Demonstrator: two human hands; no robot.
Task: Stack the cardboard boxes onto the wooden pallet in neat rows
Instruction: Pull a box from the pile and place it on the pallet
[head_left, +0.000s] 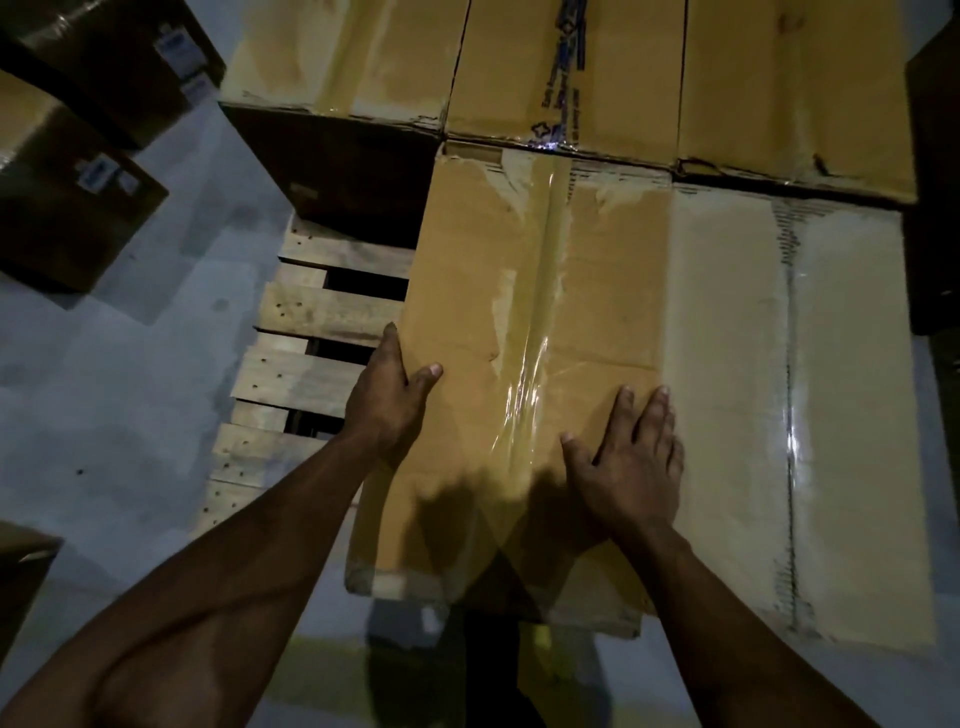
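**Seating the near-row box: items in view, largest first**

1. Wooden pallet. It lies on the grey floor; its slats show bare only at the left, beside the box we are placing. That open strip is the slot left in this row, so we judge that the box must not drift leftward into it.

2. Back row of boxes. Three cartons stand side by side across the far side of the pallet. Their near faces form the line we square against.

3. Pale box. It sits on the pallet at the right of the near row, touching the box under our hands along one long seam. This is our side reference.

4. Taped box. This is the task's thing in hand: on the pallet, far end up against the back row, right side flush to the pale box. Its near end appears to overhang the pallet edge slightly, though shadow hides the corner. We advise pushing it forward and rightward together until both seams close, then checking that the near end lines up with the pale box.

5. Spare boxes. Dark cartons wait on the floor at the left, well apart from the pallet.

6. Right hand. It lies flat on the box top, fingers straight and spread, pressing down and holding nothing.

7. Left hand. It grasps the box's left edge, thumb on top, fingers wrapped over the side. We steer from here.
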